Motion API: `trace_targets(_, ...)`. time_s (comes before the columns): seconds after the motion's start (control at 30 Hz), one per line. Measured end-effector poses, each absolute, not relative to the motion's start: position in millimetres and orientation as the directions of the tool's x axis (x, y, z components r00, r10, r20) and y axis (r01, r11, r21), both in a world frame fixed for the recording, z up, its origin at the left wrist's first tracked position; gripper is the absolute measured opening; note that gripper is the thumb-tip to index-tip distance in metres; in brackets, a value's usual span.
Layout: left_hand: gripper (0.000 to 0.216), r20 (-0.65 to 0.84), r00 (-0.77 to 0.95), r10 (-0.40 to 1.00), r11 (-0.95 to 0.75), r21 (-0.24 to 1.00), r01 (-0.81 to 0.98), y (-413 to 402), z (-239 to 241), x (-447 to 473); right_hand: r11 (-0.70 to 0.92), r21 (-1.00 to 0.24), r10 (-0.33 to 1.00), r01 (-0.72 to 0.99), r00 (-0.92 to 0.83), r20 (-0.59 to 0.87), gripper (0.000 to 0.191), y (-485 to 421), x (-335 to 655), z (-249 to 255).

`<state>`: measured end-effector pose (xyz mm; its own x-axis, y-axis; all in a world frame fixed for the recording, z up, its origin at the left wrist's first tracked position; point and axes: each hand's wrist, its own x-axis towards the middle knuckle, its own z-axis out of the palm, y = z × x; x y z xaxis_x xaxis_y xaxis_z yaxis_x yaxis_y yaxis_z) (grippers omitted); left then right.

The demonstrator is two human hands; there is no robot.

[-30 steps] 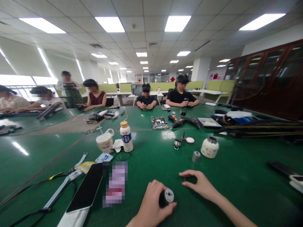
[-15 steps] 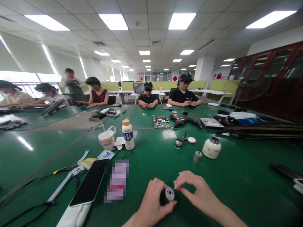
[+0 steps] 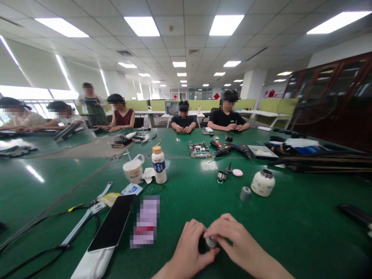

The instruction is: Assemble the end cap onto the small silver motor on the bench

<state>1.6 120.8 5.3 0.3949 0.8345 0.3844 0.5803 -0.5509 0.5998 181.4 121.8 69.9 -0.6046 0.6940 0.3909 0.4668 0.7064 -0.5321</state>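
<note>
My left hand (image 3: 190, 246) is curled around a small silver-grey metal cylinder (image 3: 210, 243) low over the green table. Over the cylinder's top arches my right hand (image 3: 234, 240), its fingertips and thumb closed in on the upper end and hiding most of it. Further off stands a similar grey cylinder (image 3: 245, 193), beside an uncapped cream jar (image 3: 263, 183) with a printed pattern. Behind these lie a shiny metal part with a ring (image 3: 221, 177), a dark pointed part (image 3: 229, 169) and a pale pink oval disc (image 3: 237, 173).
To my left are a phone (image 3: 112, 223), a purple blurred packet (image 3: 145, 223), a lanyard strap (image 3: 77, 228), a bottle (image 3: 159, 166) and a plastic cup (image 3: 133, 170). A circuit board (image 3: 200, 150) and power drills (image 3: 222, 150) lie further back. Several people sit across the table.
My right hand has moved left and onto the top of the cylinder, which was uncovered before. My left hand keeps its hold. The view has shifted slightly.
</note>
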Motion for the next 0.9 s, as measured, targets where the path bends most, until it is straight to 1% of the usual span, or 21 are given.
trace_targets(0.1,0.022,0.388,0.398,0.832,-0.555,0.594,0.582,120,4,1,0.719,-0.526,0.679,0.455,-0.620,0.393,0.029,120,182,70)
trace_targets(0.23,0.023,0.400,0.394,0.828,-0.561,0.583,0.588,121,2,2,0.733,-0.522,0.661,0.437,-0.638,0.394,0.035,119,182,72)
trace_targets(0.4,0.021,0.418,0.407,0.812,-0.583,0.565,0.584,123,2,2,0.720,-0.574,0.673,0.390,-0.594,0.440,0.037,120,180,69)
trace_targets(0.53,0.018,0.432,0.403,0.807,-0.590,0.561,0.580,122,3,2,0.677,-0.628,0.703,0.383,-0.587,0.400,0.036,118,177,69)
trace_targets(0.67,0.014,0.448,0.397,0.801,-0.599,0.580,0.553,122,3,1,0.650,-0.651,0.724,0.392,-0.580,0.374,0.037,115,177,75)
trace_targets(0.8,0.019,0.460,0.409,0.788,-0.616,0.592,0.519,122,3,0,0.618,-0.677,0.749,0.400,-0.561,0.353,0.043,112,178,80)
trace_targets(0.9,0.023,0.462,0.411,0.786,-0.619,0.589,0.520,122,3,0,0.594,-0.675,0.771,0.437,-0.549,0.324,0.048,112,180,81)
